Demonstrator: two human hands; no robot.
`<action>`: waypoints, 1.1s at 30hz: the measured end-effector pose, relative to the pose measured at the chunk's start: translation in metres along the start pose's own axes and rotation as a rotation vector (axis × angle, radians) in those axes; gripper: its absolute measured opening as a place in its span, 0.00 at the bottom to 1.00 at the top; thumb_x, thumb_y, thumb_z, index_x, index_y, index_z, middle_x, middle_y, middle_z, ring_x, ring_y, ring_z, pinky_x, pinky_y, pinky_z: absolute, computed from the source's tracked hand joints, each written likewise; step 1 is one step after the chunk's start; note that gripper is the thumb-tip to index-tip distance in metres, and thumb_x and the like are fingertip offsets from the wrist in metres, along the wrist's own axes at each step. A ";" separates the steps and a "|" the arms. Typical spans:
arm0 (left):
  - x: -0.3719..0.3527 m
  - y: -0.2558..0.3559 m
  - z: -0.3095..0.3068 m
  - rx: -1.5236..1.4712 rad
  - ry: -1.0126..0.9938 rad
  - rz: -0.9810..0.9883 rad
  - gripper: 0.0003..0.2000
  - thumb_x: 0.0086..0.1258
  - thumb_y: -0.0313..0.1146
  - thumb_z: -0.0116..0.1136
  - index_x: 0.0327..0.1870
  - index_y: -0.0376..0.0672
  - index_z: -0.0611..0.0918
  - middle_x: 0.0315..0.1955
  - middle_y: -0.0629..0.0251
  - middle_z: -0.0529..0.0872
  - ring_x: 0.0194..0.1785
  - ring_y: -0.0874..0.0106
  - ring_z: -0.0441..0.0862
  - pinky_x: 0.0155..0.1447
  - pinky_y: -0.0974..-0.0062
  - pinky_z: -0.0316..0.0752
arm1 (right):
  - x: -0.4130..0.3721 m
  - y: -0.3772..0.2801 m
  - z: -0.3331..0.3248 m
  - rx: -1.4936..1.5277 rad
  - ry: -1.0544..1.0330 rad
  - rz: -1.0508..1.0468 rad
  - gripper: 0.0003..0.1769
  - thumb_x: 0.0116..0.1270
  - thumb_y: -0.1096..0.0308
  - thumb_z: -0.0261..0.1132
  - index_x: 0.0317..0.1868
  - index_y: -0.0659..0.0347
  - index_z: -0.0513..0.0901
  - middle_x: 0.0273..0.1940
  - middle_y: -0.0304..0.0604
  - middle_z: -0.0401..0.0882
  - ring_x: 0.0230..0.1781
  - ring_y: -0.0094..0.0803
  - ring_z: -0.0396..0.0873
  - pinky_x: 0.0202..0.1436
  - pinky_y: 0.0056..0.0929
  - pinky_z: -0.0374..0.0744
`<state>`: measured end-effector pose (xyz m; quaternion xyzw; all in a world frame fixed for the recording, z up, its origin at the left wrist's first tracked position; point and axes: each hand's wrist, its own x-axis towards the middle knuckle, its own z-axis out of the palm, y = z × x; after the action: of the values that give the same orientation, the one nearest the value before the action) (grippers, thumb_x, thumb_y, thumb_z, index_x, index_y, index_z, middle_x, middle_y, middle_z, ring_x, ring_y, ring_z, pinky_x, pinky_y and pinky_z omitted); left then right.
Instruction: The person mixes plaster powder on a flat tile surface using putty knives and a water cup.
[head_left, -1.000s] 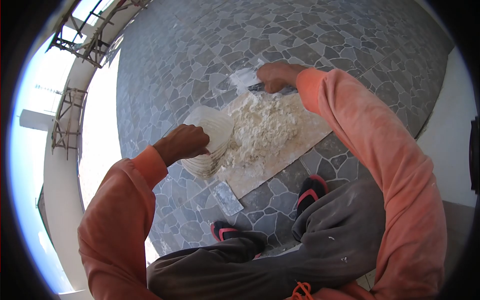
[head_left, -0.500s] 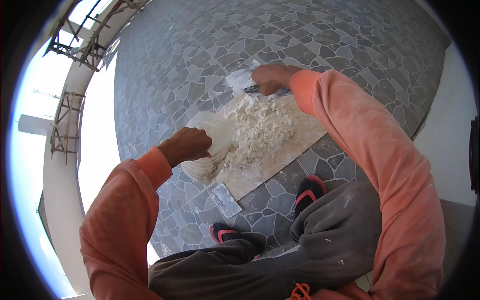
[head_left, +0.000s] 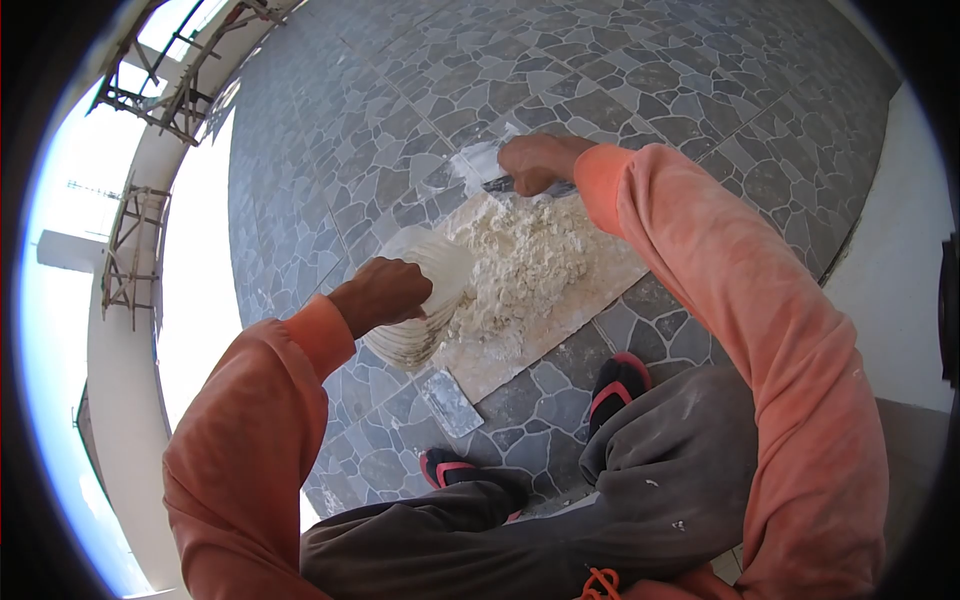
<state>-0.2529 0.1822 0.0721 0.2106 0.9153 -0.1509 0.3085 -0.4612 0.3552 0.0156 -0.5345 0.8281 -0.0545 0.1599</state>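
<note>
My left hand [head_left: 385, 292] is closed at the edge of a pale, ribbed, rounded thing [head_left: 405, 343] that looks like a plastic tub; the fingers' far side is hidden. Beside it, a heap of lumpy off-white powder or plaster [head_left: 530, 255] lies on a flat board [head_left: 500, 365]. Beyond the heap, my right hand [head_left: 540, 162] is closed round what seems to be a trowel [head_left: 497, 185]; its handle is hidden and only a bit of dark blade shows. White material [head_left: 478, 162] is smeared just left of that hand.
A flat, white-smeared metal plate [head_left: 450, 402] lies on the stone-patterned floor [head_left: 640, 70] near the board's front corner. My sandalled feet [head_left: 618, 390] are close to the board. A white wall [head_left: 895, 240] rises on the right, wooden scaffolding [head_left: 135, 245] stands at far left.
My left hand has shifted slightly right along the ribbed thing. The right hand has moved a little left, with its wrist bent differently. The heap looks much the same.
</note>
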 end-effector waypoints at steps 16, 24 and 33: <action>0.002 -0.003 0.001 -0.002 -0.026 -0.033 0.18 0.59 0.48 0.68 0.30 0.38 0.86 0.28 0.52 0.87 0.37 0.52 0.86 0.40 0.58 0.81 | -0.003 0.000 -0.002 0.030 -0.014 0.020 0.14 0.53 0.71 0.62 0.39 0.65 0.86 0.42 0.58 0.84 0.45 0.51 0.83 0.47 0.44 0.80; -0.009 -0.004 0.001 -0.012 -0.051 -0.087 0.18 0.60 0.48 0.68 0.31 0.38 0.86 0.28 0.52 0.87 0.37 0.52 0.86 0.42 0.57 0.81 | 0.001 0.000 -0.001 -0.012 -0.046 0.017 0.13 0.53 0.71 0.62 0.38 0.66 0.86 0.41 0.58 0.84 0.44 0.51 0.83 0.46 0.44 0.80; -0.023 -0.005 0.005 -0.040 -0.095 -0.156 0.17 0.59 0.46 0.69 0.32 0.37 0.86 0.31 0.53 0.87 0.40 0.53 0.86 0.41 0.57 0.81 | -0.005 -0.005 -0.005 0.007 -0.023 0.035 0.14 0.52 0.71 0.62 0.38 0.66 0.86 0.41 0.58 0.84 0.45 0.51 0.83 0.46 0.45 0.80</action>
<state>-0.2366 0.1690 0.0834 0.1250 0.9160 -0.1662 0.3430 -0.4564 0.3566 0.0228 -0.5198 0.8354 -0.0483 0.1720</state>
